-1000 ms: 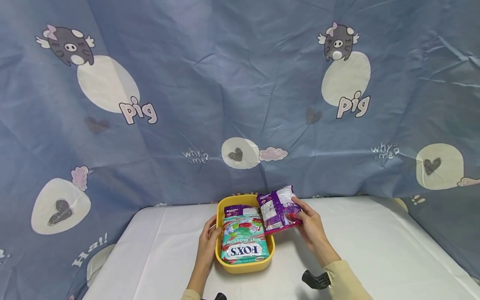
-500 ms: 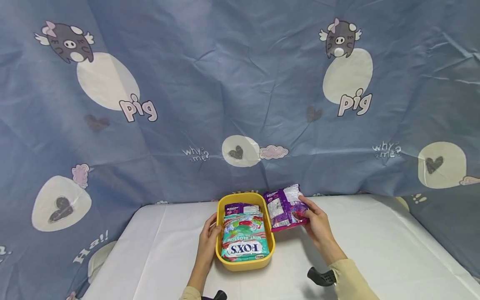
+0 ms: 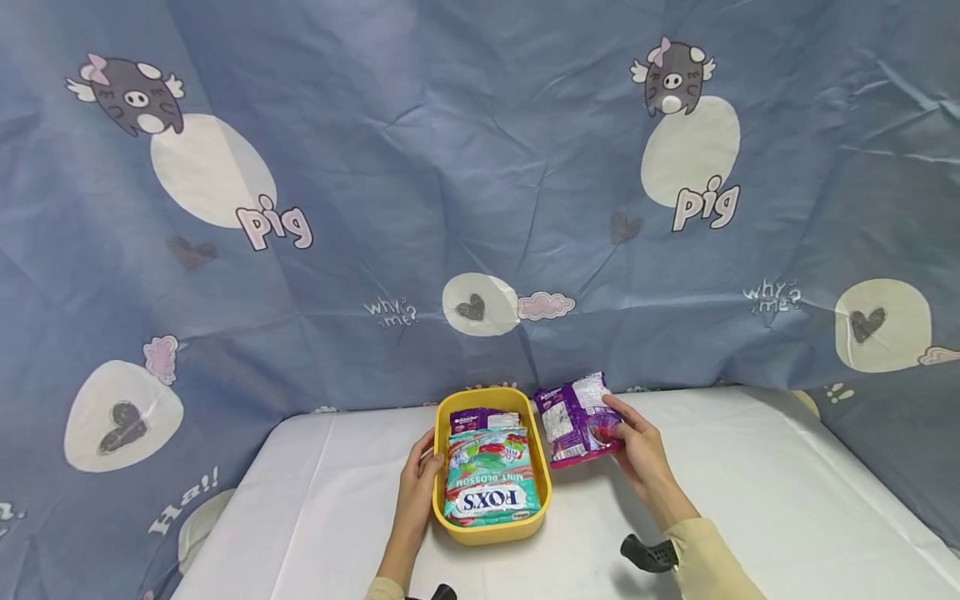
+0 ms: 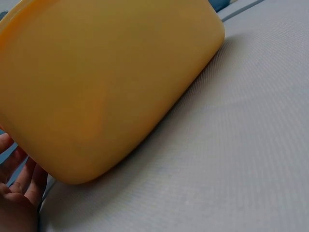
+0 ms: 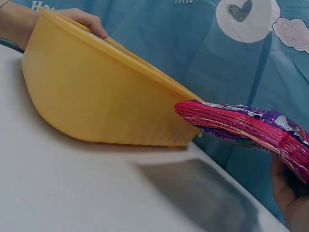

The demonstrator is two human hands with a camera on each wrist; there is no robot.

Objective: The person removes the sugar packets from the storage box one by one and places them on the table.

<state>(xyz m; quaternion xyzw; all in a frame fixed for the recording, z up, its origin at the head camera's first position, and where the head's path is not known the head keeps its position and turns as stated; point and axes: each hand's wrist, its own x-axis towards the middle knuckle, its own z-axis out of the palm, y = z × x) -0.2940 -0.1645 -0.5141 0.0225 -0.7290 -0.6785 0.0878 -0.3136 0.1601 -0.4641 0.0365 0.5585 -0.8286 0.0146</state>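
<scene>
A yellow plastic tub stands on the white table. My left hand holds its left side, the thumb at the rim. In the left wrist view, fingers lie by the tub's wall. Inside the tub lies a teal Fox's candy bag, with a purple candy bag partly hidden behind it. My right hand grips the right edge of another purple candy bag, held up beside the tub's right rim. Its pink bottom edge shows in the right wrist view, above a shadow on the table.
The white cloth-covered table spreads to both sides. A blue printed curtain hangs just behind the tub. Black curved pieces, one a black wrist mount, sit near both wrists.
My right hand has moved a little to the right with the purple candy bag, away from over the tub's rim. The left hand and tub stay nearly in place.
</scene>
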